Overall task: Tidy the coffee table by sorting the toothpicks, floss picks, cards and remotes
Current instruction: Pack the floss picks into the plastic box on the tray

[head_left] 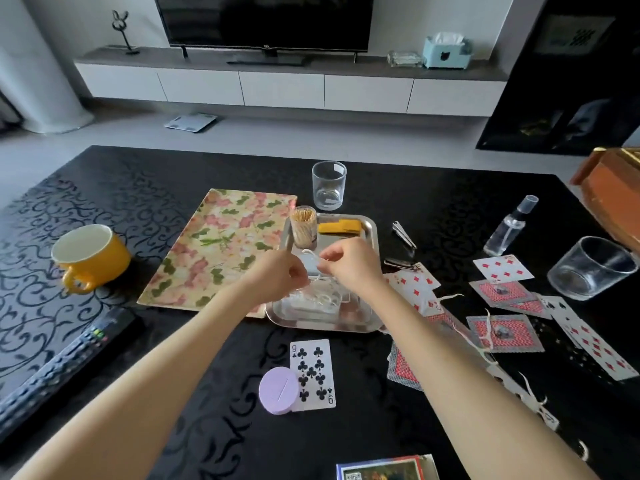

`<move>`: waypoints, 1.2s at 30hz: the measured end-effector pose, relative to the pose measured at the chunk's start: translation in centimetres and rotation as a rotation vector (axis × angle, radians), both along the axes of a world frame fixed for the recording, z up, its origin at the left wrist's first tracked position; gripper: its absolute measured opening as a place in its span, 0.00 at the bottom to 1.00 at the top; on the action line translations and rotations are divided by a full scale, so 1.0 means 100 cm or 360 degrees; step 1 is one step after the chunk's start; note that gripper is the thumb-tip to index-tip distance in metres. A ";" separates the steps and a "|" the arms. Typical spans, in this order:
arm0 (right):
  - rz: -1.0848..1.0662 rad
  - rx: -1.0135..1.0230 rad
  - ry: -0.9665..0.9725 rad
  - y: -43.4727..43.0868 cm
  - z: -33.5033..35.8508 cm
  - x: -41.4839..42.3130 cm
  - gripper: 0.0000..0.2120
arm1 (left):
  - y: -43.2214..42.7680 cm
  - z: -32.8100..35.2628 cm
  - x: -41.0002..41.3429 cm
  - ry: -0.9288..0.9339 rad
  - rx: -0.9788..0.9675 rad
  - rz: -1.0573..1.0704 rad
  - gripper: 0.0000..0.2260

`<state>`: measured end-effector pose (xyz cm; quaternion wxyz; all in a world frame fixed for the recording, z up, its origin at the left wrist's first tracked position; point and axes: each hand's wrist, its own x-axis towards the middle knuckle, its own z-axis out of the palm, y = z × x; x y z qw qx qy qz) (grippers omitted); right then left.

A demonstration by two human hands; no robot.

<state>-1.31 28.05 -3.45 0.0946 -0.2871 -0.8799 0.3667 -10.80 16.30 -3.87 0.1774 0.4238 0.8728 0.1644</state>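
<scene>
Both hands hover over the steel tray (370, 233). My left hand (280, 275) and my right hand (349, 265) pinch white floss picks above a clear box of floss picks (311, 301) on the tray's near end. A toothpick jar (304, 226) stands at the tray's far left. Playing cards lie scattered at the right (504, 268), with loose floss picks (490, 336) among them. A nine of clubs (313, 374) lies in front of the tray. A black remote (65, 358) sits at the near left.
A yellow mug (90, 256) and floral mat (221, 244) lie left of the tray. Two glasses (328, 185) (592, 268), a spray bottle (510, 225), metal clips (403, 233), a purple lid (278, 389) and a card box (386, 469) surround it.
</scene>
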 end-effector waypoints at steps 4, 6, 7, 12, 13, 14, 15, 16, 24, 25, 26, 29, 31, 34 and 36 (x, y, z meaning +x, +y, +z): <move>0.0030 0.0114 -0.0089 -0.007 -0.009 -0.009 0.07 | -0.017 0.001 0.001 0.0052 0.0033 -0.0014 0.06; 0.0082 0.0168 -0.0200 -0.007 -0.013 -0.010 0.07 | -0.023 0.002 0.004 0.0161 0.0028 -0.0057 0.07; 0.0120 0.0183 -0.0264 -0.007 -0.014 -0.010 0.07 | -0.025 0.001 0.004 0.0213 0.0031 -0.0099 0.09; 0.0321 0.0249 -0.0417 -0.009 -0.010 -0.008 0.13 | -0.021 -0.013 0.007 0.0270 0.0121 -0.0320 0.14; 0.0345 0.0246 -0.0415 -0.011 -0.008 -0.008 0.15 | -0.018 -0.016 0.009 0.0279 0.0128 -0.0339 0.14; 0.0359 0.0236 -0.0406 -0.012 -0.006 -0.007 0.16 | -0.015 -0.017 0.012 0.0281 0.0137 -0.0341 0.14; 0.0372 0.0225 -0.0389 -0.013 -0.004 -0.006 0.16 | -0.012 -0.019 0.014 0.0278 0.0146 -0.0325 0.13; 0.0381 0.0214 -0.0366 -0.013 -0.003 -0.004 0.16 | -0.009 -0.019 0.016 0.0275 0.0161 -0.0299 0.13; 0.0154 0.0085 0.0026 -0.003 -0.002 0.027 0.16 | 0.007 -0.020 0.027 0.0159 0.0117 -0.0075 0.10; 0.0101 0.0134 0.0053 0.001 -0.007 0.037 0.14 | 0.009 -0.019 0.027 0.0150 0.0106 -0.0035 0.09; 0.0030 0.0192 0.0062 0.006 -0.012 0.048 0.13 | 0.009 -0.019 0.026 0.0153 0.0096 0.0002 0.09; -0.0228 0.0461 -0.0071 0.032 -0.026 0.086 0.13 | 0.010 -0.019 0.026 0.0231 0.0023 0.0027 0.10; -0.0331 0.0661 -0.0329 0.054 -0.033 0.110 0.15 | 0.008 -0.019 0.026 0.0270 0.0000 0.0000 0.11; -0.0300 0.0840 -0.0609 0.084 -0.039 0.132 0.17 | 0.006 -0.017 0.029 0.0337 0.0106 0.0006 0.11; -0.0195 0.0865 -0.0645 0.093 -0.039 0.137 0.13 | 0.007 -0.012 0.037 0.0397 0.0270 -0.0001 0.09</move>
